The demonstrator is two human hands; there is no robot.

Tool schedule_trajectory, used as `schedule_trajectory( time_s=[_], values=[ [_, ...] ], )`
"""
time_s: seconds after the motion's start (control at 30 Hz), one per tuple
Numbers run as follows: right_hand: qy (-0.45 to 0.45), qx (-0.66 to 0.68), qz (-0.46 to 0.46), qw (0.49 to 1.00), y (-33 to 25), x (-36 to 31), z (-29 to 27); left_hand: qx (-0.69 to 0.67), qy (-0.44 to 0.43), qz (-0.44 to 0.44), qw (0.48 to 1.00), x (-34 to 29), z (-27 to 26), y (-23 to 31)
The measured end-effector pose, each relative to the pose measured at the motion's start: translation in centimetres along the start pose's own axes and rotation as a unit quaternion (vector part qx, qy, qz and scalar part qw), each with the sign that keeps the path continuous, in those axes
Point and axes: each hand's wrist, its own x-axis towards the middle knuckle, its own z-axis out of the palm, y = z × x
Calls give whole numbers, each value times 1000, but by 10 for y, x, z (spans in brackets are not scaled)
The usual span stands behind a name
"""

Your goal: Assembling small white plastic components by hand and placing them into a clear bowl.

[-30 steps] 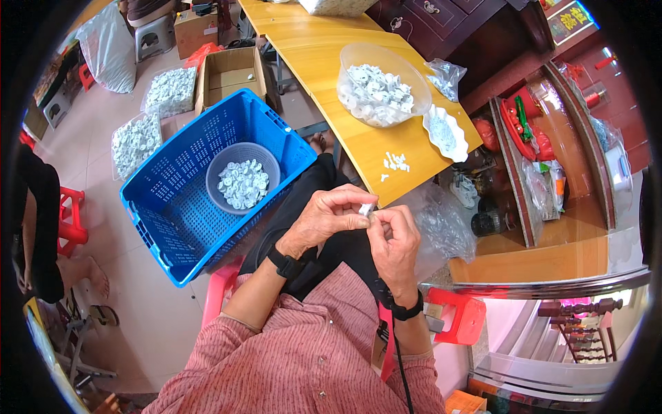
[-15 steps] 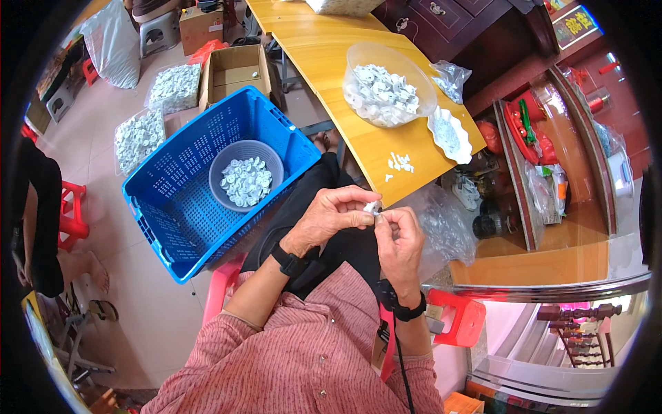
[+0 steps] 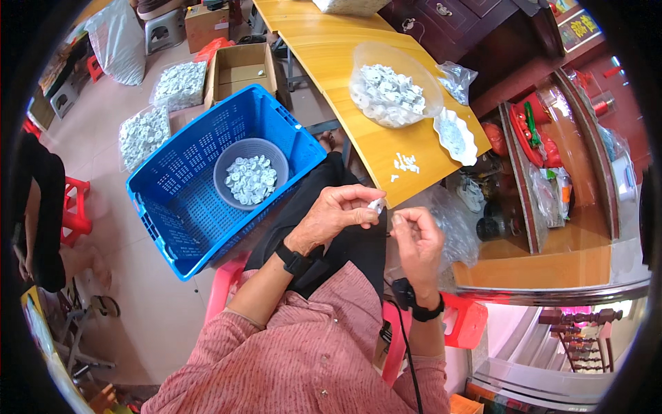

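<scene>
A small white plastic part (image 3: 376,205) is pinched between the thumb and fingertips of my left hand (image 3: 329,215), over my lap by the table corner. Just right of it, apart from the part, my right hand (image 3: 419,241) is closed in a pinch. Whatever its fingertips hold, if anything, is too small to make out. Several tiny white pieces (image 3: 407,163) lie on the yellow wooden table (image 3: 376,155) in front of my hands. Left of them, a grey round bowl (image 3: 221,181) of white round parts sits inside a blue plastic crate (image 3: 186,221).
On the table stand a clear bowl (image 3: 433,103) heaped with white parts, a white scalloped dish (image 3: 469,153) of small pale pieces and a plastic bag (image 3: 458,81). Bags of parts (image 3: 143,136) and a cardboard box (image 3: 243,56) are beyond the crate. Another person (image 3: 43,214) is at far left.
My right hand has drawn away to the right from the white part, leaving a gap. My left hand still holds the part. The whole view has shifted slightly.
</scene>
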Motion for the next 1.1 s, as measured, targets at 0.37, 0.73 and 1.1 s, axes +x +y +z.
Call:
schedule_trajectory(
  time_s=[0.37, 0.73, 1.1],
  values=[
    [-334, 154, -309, 877, -136, -4, -20, -102, 315, 6, 944, 17, -75, -23],
    [-208, 238, -501, 806, -150, 8, 7, -188, 450, 79, 869, 21, -156, -37],
    [-146, -1, -303, 942, -125, 27, -37, -99, 331, -26, 938, 20, -73, -24]
  ],
)
